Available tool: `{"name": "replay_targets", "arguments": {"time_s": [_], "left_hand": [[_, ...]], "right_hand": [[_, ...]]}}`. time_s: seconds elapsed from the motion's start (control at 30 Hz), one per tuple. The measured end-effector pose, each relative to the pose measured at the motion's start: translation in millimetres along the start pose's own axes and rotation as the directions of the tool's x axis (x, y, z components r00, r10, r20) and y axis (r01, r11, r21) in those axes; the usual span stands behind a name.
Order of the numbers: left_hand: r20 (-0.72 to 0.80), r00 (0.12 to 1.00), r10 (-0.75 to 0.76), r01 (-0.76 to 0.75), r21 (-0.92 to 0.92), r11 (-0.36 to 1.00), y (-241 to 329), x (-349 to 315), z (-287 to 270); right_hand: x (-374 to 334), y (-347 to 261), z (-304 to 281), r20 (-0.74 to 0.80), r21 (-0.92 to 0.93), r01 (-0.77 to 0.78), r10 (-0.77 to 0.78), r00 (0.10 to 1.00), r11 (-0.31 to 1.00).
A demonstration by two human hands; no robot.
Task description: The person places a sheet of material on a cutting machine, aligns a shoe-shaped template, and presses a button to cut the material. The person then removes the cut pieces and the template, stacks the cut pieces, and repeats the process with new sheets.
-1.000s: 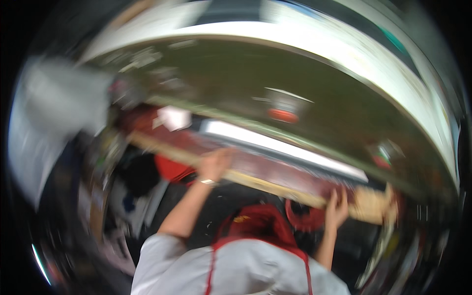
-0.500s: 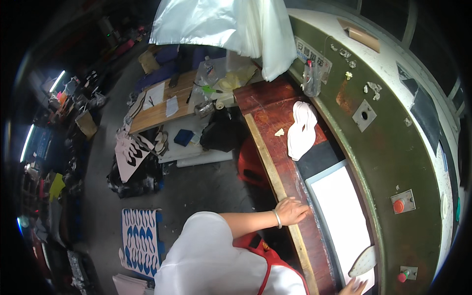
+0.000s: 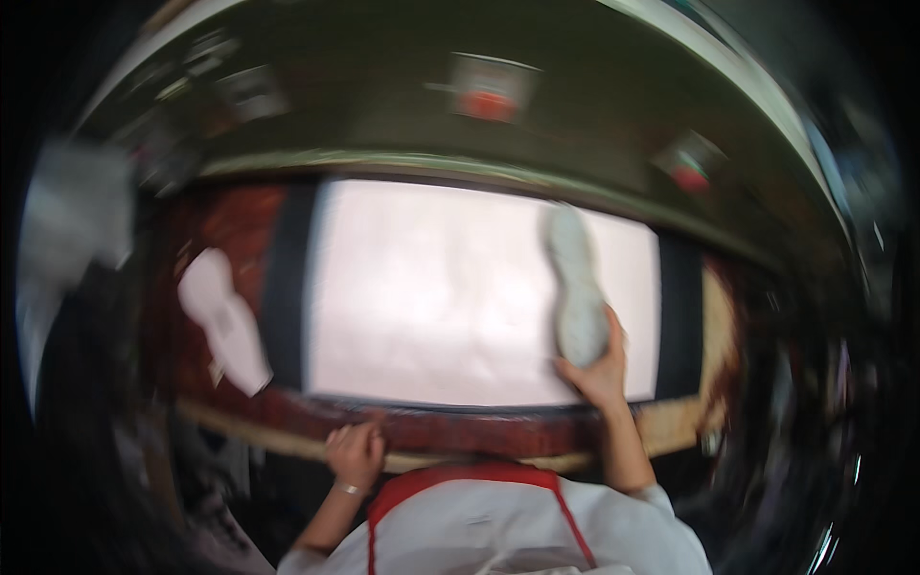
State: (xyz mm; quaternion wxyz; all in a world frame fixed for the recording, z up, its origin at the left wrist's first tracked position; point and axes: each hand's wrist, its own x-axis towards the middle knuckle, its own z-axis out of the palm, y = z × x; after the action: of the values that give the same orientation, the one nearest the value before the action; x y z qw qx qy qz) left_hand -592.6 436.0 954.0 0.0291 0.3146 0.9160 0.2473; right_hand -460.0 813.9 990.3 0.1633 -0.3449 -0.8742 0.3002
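A pale grey sole-shaped cutting die (image 3: 577,287) stands lengthwise over the right part of a white sheet (image 3: 431,287). My right hand (image 3: 602,372) grips its near end, the thumb on the left side and the fingers on the right. At the table's front edge, left of the middle, rests my left hand (image 3: 356,454). Its fingers are loosely bent and apart, with nothing visible in them. To the left, white sole-shaped pieces (image 3: 225,321) lie on the red-brown tabletop. Motion blurs the view, so whether the die touches the sheet is unclear.
A dark green machine beam (image 3: 364,125) crosses behind the sheet, carrying a red button (image 3: 487,103) and another red button (image 3: 690,175) further right. Dark strips flank the sheet. A pale wooden rail (image 3: 287,443) edges the table in front. Clear plastic sheeting (image 3: 81,206) hangs far left.
My view has swung right to face the table squarely. My right hand, earlier with spread fingers beside the die, now grips it over the sheet. My left hand stays at the table edge.
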Motion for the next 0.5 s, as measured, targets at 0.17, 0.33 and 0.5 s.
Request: {"name": "replay_targets", "arguments": {"time_s": [0.17, 0.33, 0.5], "left_hand": [[0.013, 0.992, 0.123, -0.123, 0.003, 0.992, 1.8, 6.2, 2.2], [0.009, 0.994, 0.107, -0.107, 0.005, 0.994, -12.6, 11.8, 15.2], [0.028, 0.994, 0.109, -0.110, 0.043, 0.993, -13.2, 14.4, 9.7]], "right_hand": [[27.6, 7.9, -62.8, 0.179, 0.627, -0.329, 0.280, 0.943, 0.707], [34.0, 32.3, -49.1, -0.175, -0.066, -0.022, 0.010, 0.985, 0.998], [29.9, 49.9, -32.2, -0.228, -0.060, -0.013, -0.001, 0.974, 0.998]]}}
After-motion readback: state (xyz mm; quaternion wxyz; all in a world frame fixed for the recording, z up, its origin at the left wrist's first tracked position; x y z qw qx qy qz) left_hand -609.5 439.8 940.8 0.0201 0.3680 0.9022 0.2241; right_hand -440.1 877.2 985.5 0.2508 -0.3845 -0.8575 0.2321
